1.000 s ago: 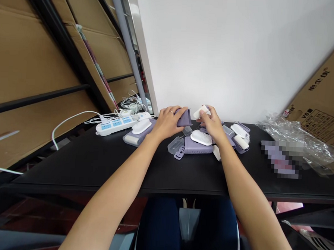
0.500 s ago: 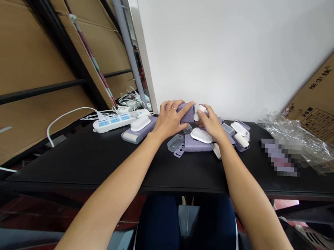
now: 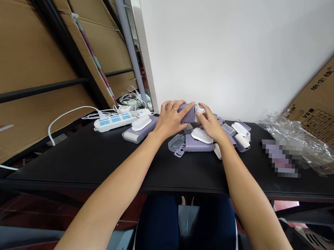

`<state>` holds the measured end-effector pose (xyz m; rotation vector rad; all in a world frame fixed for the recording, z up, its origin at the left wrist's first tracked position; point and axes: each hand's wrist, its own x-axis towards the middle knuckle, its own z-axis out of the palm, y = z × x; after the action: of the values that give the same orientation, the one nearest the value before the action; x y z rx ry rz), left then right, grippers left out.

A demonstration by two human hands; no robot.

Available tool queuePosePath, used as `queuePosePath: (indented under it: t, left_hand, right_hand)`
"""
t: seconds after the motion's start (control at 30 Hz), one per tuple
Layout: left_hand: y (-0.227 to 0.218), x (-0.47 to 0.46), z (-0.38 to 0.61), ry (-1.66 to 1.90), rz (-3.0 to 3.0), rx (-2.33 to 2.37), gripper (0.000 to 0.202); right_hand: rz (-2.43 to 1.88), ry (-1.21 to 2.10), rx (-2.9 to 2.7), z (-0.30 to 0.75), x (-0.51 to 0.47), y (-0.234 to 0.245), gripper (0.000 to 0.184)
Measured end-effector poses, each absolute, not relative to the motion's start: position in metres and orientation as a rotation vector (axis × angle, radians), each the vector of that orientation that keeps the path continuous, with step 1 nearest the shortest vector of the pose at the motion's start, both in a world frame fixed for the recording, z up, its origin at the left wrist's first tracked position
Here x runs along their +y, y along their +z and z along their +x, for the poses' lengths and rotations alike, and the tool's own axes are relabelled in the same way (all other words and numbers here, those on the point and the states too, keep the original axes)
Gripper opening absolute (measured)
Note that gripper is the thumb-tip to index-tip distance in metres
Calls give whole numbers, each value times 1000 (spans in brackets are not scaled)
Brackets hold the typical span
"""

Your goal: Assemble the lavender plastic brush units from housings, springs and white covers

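My left hand (image 3: 171,117) is closed around a purple plastic case (image 3: 188,115) with rounded edges. Between the fingers of my right hand (image 3: 209,123) is a white cylindrical piece (image 3: 199,111), held against the right end of that case; how far it sits inside is hard to see. Just below lies another purple case (image 3: 198,146) with a white bristle brush (image 3: 202,135) on top. Beside it are a clear plastic cup (image 3: 176,142) and a slotted purple tab (image 3: 179,151). A white piece (image 3: 217,151) pokes out near my right wrist.
A power strip (image 3: 119,119) with white cables stands at the left, near a purple case with a white top (image 3: 141,123). More purple cases and a white brush (image 3: 239,129) lie to the right. Clear plastic wrap (image 3: 303,139) and a cardboard box (image 3: 325,99) are farther right.
The white cylindrical piece has come up against the purple case's end, closing the gap between them. My left hand keeps its grip, and the view has shifted slightly.
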<state>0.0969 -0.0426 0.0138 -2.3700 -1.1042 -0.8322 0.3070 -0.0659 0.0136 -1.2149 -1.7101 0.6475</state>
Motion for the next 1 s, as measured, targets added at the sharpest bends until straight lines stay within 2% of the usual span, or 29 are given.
queuePosePath:
  t: [0.47,0.6,0.73,1.0]
  left_hand:
    - [13,-43,98,-863,-2374,-1098,77]
    - [15,-44,101,-900,-2418,-1185,86]
    - [18,-47,104,-933,-2469,-1214,86]
    - [21,-49,107,-888,-2555,-1273,92]
  right_hand:
    - [-1178,655,-1709,307,-72,20,68]
    - [-1186,671,-1540,308,-68,22,63]
    - [-1194,709,-1478,309,-66,23,57]
    - [-1223,705,-1511,306,-69,22,67]
